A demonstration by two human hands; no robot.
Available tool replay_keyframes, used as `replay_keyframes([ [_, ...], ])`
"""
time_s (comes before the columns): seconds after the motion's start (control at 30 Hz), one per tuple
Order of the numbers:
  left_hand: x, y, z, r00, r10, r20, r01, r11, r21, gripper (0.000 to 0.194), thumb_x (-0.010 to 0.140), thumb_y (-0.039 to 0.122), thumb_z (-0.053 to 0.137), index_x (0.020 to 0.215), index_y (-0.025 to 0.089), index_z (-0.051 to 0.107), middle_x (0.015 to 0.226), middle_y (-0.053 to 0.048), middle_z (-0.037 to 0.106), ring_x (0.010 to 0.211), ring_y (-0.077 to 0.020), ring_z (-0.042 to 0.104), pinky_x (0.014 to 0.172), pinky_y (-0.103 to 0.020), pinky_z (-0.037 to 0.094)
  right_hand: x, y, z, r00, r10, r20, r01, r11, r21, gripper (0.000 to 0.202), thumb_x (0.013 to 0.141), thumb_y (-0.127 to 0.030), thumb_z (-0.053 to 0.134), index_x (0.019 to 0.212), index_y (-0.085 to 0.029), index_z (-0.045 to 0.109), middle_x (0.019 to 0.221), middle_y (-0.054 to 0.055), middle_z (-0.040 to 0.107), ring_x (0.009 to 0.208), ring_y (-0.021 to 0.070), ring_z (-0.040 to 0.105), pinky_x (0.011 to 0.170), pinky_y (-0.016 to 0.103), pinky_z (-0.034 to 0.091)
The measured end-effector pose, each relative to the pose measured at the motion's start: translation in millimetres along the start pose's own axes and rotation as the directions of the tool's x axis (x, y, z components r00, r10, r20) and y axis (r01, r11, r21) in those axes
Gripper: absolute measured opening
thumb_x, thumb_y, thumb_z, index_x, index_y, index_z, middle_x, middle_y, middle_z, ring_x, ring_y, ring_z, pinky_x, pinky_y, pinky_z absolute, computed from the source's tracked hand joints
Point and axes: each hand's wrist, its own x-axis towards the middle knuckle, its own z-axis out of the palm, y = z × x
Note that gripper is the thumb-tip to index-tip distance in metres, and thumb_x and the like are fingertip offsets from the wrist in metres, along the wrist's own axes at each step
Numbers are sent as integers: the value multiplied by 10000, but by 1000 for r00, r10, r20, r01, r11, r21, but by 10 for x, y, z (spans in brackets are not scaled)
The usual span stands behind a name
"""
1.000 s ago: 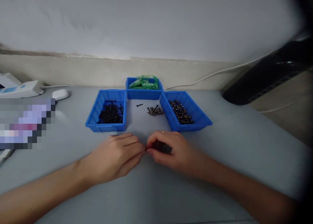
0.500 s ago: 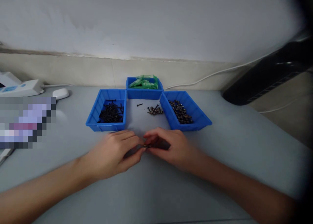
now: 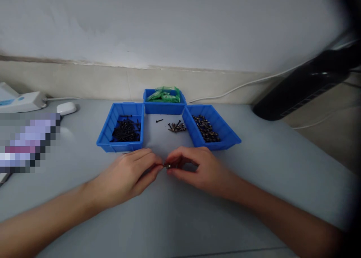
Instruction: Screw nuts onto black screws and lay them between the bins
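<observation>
Just in front of the blue bins, my left hand point(image 3: 131, 173) pinches the end of a small dark screw point(image 3: 164, 166) between thumb and fingertips. Facing it, my right hand point(image 3: 199, 169) closes its thumb and fingertips on a small shiny metal nut point(image 3: 169, 166) at the screw's other end. Fingers partly cover both pieces, so how far the screw sits in the nut cannot be seen. Beyond the hands, a small pile of screws with metal nuts point(image 3: 177, 128) lies on the grey table, and a loose black screw point(image 3: 159, 120) rests beside it.
The left blue bin point(image 3: 120, 148) holds black screws; the right blue bin point(image 3: 229, 139) holds metal nuts. Behind them, a blue bin point(image 3: 165, 108) contains green plastic packets point(image 3: 166, 96). A black cylinder point(image 3: 299, 88) stands right, a white case point(image 3: 66, 108) and power strip point(image 3: 25, 102) left.
Both hands stay joined at nearly the same place. My left fingers have drawn slightly left, and more of the shiny nut shows between the fingertips. The whole view has shifted slightly.
</observation>
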Motion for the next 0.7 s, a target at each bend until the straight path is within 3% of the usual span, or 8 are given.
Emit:
replay_keyframes([
  [0.3, 33, 26, 11, 998, -1, 70, 8, 996, -91, 125, 911, 170, 447, 842, 152, 550, 755, -3, 528, 685, -119, 511, 613, -224, 398, -9, 11, 18, 991, -128, -36, 127, 991, -35, 76, 804, -243, 644, 851, -192, 611, 762, -26, 649, 684, 101, 598, 642, 212, 455],
  [0.7, 44, 6, 17, 996, 79, -30, -81, 995, -60, 164, 923, 160, 429, 875, 143, 585, 753, -13, 558, 696, -123, 525, 630, -219, 420, -19, 28, 5, 986, -157, -48, 150, 982, -115, 126, 794, -181, 638, 913, -178, 597, 787, -23, 623, 711, 95, 575, 671, 214, 435],
])
